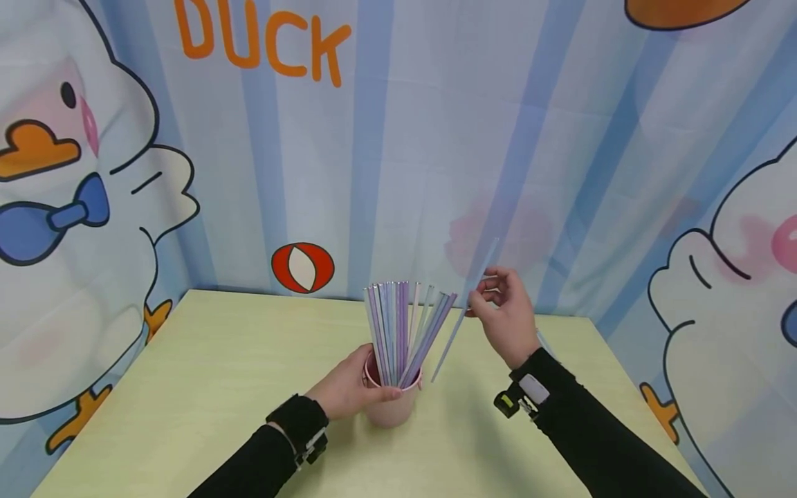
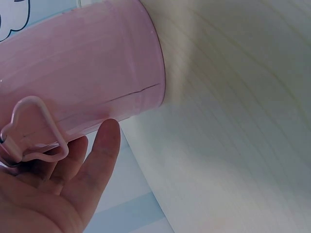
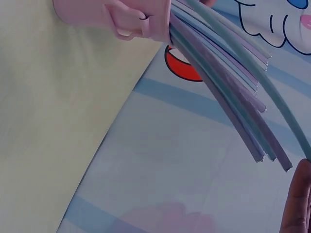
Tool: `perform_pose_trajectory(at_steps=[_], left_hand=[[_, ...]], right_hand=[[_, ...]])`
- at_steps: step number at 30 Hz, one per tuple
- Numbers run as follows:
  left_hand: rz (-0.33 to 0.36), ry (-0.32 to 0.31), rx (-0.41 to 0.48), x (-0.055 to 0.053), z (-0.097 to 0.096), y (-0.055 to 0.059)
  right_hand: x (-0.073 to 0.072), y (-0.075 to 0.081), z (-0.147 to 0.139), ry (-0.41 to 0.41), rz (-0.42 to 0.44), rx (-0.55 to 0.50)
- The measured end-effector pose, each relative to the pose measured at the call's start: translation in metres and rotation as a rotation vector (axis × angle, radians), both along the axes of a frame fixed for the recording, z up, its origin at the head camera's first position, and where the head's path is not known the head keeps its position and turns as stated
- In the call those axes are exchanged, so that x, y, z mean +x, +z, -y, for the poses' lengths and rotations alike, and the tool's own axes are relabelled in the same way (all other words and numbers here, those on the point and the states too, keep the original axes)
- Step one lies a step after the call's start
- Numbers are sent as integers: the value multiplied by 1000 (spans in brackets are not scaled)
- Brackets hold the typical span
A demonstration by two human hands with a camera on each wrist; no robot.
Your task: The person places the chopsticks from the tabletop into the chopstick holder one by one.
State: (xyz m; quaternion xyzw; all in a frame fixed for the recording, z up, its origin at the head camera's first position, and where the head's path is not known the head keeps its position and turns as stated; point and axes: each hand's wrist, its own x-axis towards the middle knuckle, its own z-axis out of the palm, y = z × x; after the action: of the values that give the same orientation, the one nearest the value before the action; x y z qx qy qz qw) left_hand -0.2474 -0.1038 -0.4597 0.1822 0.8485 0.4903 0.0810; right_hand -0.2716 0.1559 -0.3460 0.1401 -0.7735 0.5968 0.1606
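A small pink bucket (image 1: 389,408) stands upright on the table, holding a bundle of purple, blue and clear straws (image 1: 398,332) that fan out above its rim. My left hand (image 1: 351,387) grips the bucket from the left, thumb at the front near the rim. Its fingers touch the pink side by a heart-shaped handle (image 2: 36,128) in the left wrist view. To the right of the bundle, my right hand (image 1: 504,311) pinches one pale blue straw (image 1: 452,342), tilted, its lower end beside the bucket. Only a fingertip of that hand shows in the right wrist view.
The pale yellow table (image 1: 218,387) ends at a cloth backdrop (image 1: 436,138) printed with ducks and stripes. A thin light-blue piece (image 1: 546,344) shows partly behind the right wrist. Both wrists wear black straps with small devices.
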Motion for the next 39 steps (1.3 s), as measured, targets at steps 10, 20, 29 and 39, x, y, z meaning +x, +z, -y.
perform_pose_trajectory(at_steps=[10,20,29,39], left_hand=[[3,-7,14,0,0,0],[2,-2,11,0,0,-1],[23,-13,30,-1,0,0],[24,-37,57,-1,0,0]], right_hand=[[-2,-4,12,9,-32,-91],[1,-18,20,26,-8,-75],[4,-33,25,27,18,-65],[8,-50,29,18,67,-26]])
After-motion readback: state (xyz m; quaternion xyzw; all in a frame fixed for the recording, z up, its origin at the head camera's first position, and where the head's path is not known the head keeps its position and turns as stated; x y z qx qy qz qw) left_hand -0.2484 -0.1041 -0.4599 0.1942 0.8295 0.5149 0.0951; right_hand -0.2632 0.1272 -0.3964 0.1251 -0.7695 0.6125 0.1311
